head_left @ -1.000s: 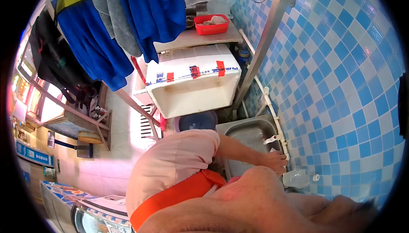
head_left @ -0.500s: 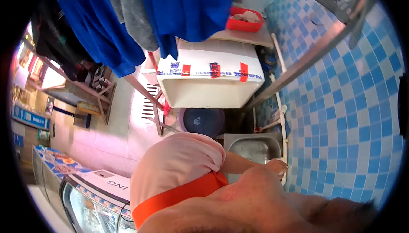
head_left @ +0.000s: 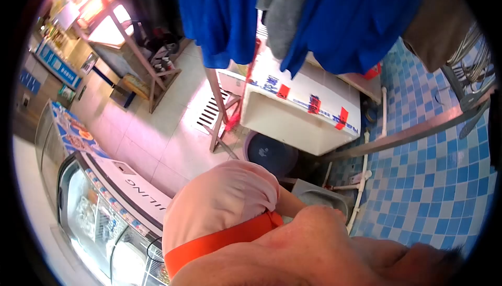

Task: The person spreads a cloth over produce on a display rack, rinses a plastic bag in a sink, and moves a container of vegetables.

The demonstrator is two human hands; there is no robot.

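Note:
My left arm comes out of a pale pink sleeve point(head_left: 222, 192) with an orange band point(head_left: 225, 241) below it. The bare forearm point(head_left: 292, 202) reaches right, over the near side of a metal sink point(head_left: 319, 194). Only a sliver of my left hand point(head_left: 339, 213) shows at the sink's right side, close to white pipes point(head_left: 358, 202). Skin close to the camera covers the rest, so its fingers and anything in them are hidden. My right hand is out of view.
A white foam box point(head_left: 298, 118) with red tape lies beyond the sink, above a dark round tub point(head_left: 269, 152). Blue cloths point(head_left: 350, 19) hang overhead from a rack. A glass display case point(head_left: 99, 223) stands left; a blue-tiled wall point(head_left: 429, 192) rises right.
My view has turned left, so the box, sink and cloths sit farther right. My left hand, seen curled near the pipe before, is now mostly hidden.

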